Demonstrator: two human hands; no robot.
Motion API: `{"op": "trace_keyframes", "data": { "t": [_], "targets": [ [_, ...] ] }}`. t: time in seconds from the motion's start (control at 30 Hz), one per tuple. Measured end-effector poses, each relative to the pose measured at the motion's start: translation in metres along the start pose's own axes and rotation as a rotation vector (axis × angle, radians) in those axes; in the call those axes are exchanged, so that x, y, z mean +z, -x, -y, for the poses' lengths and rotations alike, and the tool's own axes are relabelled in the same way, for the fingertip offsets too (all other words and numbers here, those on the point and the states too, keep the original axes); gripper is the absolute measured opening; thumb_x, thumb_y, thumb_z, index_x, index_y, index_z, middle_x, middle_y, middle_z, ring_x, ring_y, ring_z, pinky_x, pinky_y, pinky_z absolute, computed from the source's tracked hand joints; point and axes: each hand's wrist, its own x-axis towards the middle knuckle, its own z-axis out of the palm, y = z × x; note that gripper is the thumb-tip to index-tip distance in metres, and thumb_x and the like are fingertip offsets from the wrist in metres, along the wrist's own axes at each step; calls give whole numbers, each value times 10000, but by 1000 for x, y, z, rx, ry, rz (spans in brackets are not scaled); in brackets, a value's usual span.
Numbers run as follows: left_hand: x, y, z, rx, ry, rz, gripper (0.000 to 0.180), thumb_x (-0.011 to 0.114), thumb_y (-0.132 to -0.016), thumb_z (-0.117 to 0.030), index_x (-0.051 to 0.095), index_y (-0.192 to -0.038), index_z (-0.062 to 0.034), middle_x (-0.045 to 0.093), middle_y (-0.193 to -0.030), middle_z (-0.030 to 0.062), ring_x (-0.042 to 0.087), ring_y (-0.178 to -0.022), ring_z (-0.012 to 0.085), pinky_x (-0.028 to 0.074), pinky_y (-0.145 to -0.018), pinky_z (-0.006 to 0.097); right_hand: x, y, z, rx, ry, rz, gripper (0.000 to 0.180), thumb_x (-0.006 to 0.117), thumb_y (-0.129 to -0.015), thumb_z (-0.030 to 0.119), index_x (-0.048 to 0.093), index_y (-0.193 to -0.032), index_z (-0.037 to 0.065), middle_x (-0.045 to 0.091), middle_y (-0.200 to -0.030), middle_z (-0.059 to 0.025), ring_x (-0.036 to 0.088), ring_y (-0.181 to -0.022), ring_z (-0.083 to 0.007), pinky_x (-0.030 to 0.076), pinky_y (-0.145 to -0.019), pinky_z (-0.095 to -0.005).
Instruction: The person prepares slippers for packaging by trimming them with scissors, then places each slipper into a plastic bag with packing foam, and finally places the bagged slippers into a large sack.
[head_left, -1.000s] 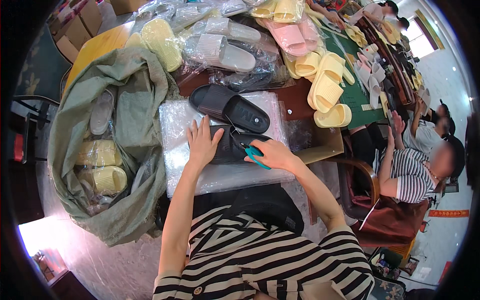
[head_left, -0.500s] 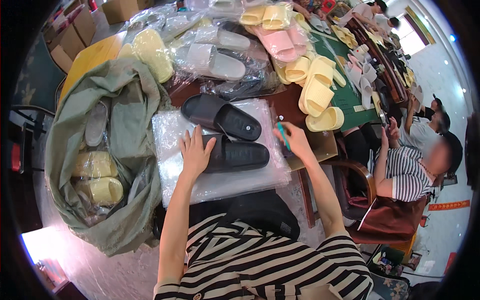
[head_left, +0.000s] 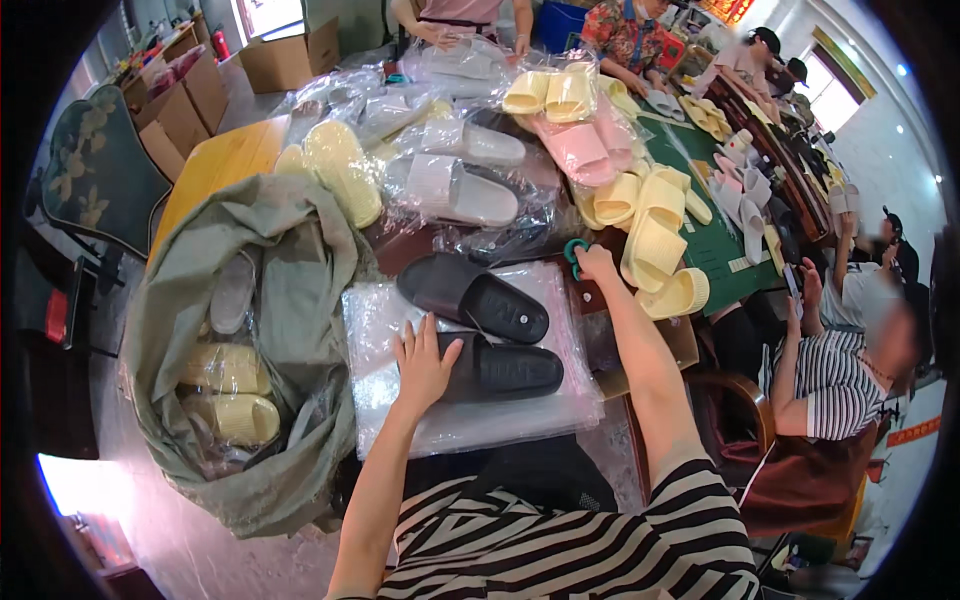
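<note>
A pair of black slide slippers lies on a stack of clear plastic bags in front of me. The far slipper is set at a slant, and the near slipper lies beside it. My left hand rests flat over the near slipper's left end, its fingers spread and touching the bags. Beyond the stack's far right corner, my right hand grips teal-handled scissors. Their loops show at the fingertips, and the blades cannot be made out.
At left stands a green sack holding bagged slippers. Grey bagged slippers pile up beyond the stack. Pink slippers and yellow slippers lie toward the right. A seated person holds a phone at far right; other people work farther back.
My right hand has moved away from me with the scissors, past the stack's far right corner. The whole view has shifted, showing more of the room's far side. My left hand stays on the slipper.
</note>
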Motion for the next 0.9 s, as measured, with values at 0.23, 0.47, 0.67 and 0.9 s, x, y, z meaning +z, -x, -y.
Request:
{"op": "trace_keyframes", "data": {
  "t": [0.23, 0.47, 0.67, 0.9],
  "targets": [
    [-2, -6, 3, -11, -7, 10, 751, 459, -982, -516, 306, -1483, 24, 408, -1483, 222, 268, -1416, 462, 127, -1160, 586, 3, 62, 30, -936, 277, -276, 185, 578, -919, 176, 684, -986, 40, 698, -887, -158, 694, -859, -334, 542, -722, -456],
    [3, -4, 6, 32, -30, -44, 746, 477, -980, -503, 308, -1481, 23, 422, -1468, 223, 291, -1398, 475, 147, -1144, 606, 74, 191, 40, -795, 67, 376, 214, 635, -911, 215, 698, -954, 15, 709, -795, -126, 686, -695, -227, 521, -645, -343],
    [5, -2, 6, 0, -8, 11, 748, 465, -988, -499, 281, -1498, 17, 345, -1515, 248, 262, -1418, 467, 127, -1151, 598, 94, 187, 28, -751, -127, 399, 221, 631, -914, 211, 678, -929, -4, 692, -748, -116, 659, -639, -191, 514, -599, -315],
    [3, -2, 4, 16, -37, -23, 755, 450, -994, -502, 253, -1511, 11, 255, -1545, 289, 262, -1420, 465, 120, -1160, 588, -3, 171, -58, -479, -287, 78, 148, 605, -958, 159, 688, -1017, 52, 607, -695, 6, 515, -560, -52, 395, -487, -214]
  ]
}}
